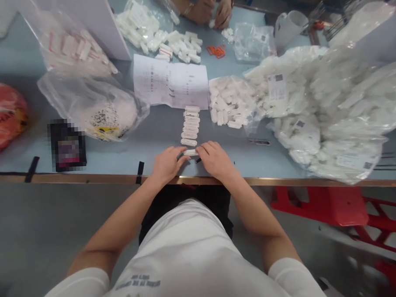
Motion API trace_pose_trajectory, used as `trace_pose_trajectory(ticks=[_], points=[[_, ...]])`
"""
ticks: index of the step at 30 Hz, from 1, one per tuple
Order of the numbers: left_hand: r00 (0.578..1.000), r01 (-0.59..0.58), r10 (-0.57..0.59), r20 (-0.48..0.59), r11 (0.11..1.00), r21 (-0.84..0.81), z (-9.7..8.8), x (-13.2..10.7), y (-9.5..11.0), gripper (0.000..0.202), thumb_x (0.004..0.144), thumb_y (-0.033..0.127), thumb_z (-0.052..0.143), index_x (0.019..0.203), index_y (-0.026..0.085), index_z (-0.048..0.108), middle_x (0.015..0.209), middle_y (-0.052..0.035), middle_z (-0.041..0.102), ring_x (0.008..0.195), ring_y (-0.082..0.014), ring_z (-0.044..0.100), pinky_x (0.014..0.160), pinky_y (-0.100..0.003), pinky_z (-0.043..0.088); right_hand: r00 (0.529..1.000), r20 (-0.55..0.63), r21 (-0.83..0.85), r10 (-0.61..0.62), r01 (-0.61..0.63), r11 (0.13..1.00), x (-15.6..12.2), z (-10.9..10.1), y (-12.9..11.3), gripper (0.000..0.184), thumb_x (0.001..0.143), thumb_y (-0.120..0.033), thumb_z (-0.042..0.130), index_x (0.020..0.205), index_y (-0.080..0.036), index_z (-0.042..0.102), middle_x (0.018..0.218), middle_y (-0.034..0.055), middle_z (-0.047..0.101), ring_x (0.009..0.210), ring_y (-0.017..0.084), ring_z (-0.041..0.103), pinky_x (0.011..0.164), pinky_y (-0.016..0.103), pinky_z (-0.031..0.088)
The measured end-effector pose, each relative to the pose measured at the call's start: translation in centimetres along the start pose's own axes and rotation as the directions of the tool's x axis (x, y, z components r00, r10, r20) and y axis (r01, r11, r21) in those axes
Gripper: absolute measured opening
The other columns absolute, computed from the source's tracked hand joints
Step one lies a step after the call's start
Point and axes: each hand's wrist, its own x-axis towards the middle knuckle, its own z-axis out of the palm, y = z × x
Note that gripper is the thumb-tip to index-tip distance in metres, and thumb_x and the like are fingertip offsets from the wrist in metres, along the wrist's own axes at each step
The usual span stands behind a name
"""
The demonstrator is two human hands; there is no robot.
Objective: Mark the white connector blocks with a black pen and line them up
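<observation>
Between my two hands, close to the table's front edge, is a small white plastic piece (190, 152) with a row of tiny marks along it. My left hand (169, 163) grips its left end between thumb and fingers. On its right end are the fingers of my right hand (214, 158), closed on it. A small black piece (198, 160) lies by my right fingertips; whether they touch it I cannot tell. Just beyond my hands, a column of several similar white plastic pieces (189, 129) lies on the table, reaching up to a printed sheet (170, 82).
Bags of white parts (313, 91) crowd the right side. A metal tool (259, 142) lies right of my hands. Left are a plastic bag (111, 113) and a dark pouch (68, 145). Across the table, another person's hands (223, 11) work near orange pieces (216, 51). Red stools (348, 205) stand below.
</observation>
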Motion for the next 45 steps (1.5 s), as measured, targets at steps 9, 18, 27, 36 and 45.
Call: trace_pose_trajectory(ticks=[9,18,27,36,45], points=[[1.000,-0.021,0.019,0.014,0.992,0.124,1.3,-0.3,-0.4,0.040,0.095,0.048,0.051,0.122,0.022,0.067,0.109,-0.0104,0.071,0.096,-0.0257,0.065,0.077,-0.033,0.043,0.999,0.035,0.042,-0.011,0.010,0.999,0.0,0.3,0.4,0.029,0.095,-0.008,0.038,0.096,-0.014,0.066,0.088,0.0106,0.064,0.084,0.024,0.048,0.077,0.035,0.035],[1.000,-0.018,0.017,0.008,0.996,0.088,1.5,-0.4,-0.5,0.039,0.095,0.047,0.052,0.121,0.022,0.067,0.110,-0.0112,0.070,0.097,-0.0260,0.064,0.080,-0.034,0.044,0.998,0.058,0.114,0.039,-0.045,0.992,-0.3,0.5,0.1,0.030,0.095,-0.009,0.036,0.105,-0.013,0.064,0.095,0.0131,0.063,0.091,0.025,0.051,0.084,0.037,0.039],[0.999,-0.037,0.036,0.016,0.996,0.085,1.4,-0.4,-0.4,0.038,0.095,0.045,0.053,0.121,0.021,0.067,0.107,-0.0101,0.070,0.096,-0.0235,0.064,0.080,-0.031,0.044,0.998,0.055,0.034,0.042,-0.044,0.998,-0.2,0.1,-0.3,0.033,0.097,-0.011,0.033,0.101,-0.012,0.066,0.095,0.0144,0.063,0.087,0.025,0.050,0.081,0.037,0.039],[0.999,-0.050,0.050,-0.007,0.998,0.023,1.7,-0.5,-0.7,0.039,0.095,0.047,0.053,0.120,0.021,0.066,0.104,-0.0109,0.071,0.095,-0.0235,0.064,0.082,-0.032,0.044,0.998,0.002,0.108,0.061,-0.061,0.992,-1.3,0.0,0.5,0.036,0.096,-0.010,0.038,0.121,-0.014,0.063,0.102,0.0132,0.066,0.090,0.023,0.053,0.082,0.035,0.040],[0.998,-0.061,0.061,-0.024,0.998,0.012,1.9,-0.5,-0.8,0.040,0.095,0.047,0.052,0.119,0.019,0.067,0.103,-0.0126,0.071,0.094,-0.0244,0.064,0.083,-0.033,0.044,0.998,0.042,0.002,-0.056,0.056,0.998,-1.8,0.3,0.3,0.036,0.099,-0.013,0.037,0.125,-0.012,0.062,0.097,0.0137,0.068,0.087,0.023,0.054,0.077,0.038,0.041]])
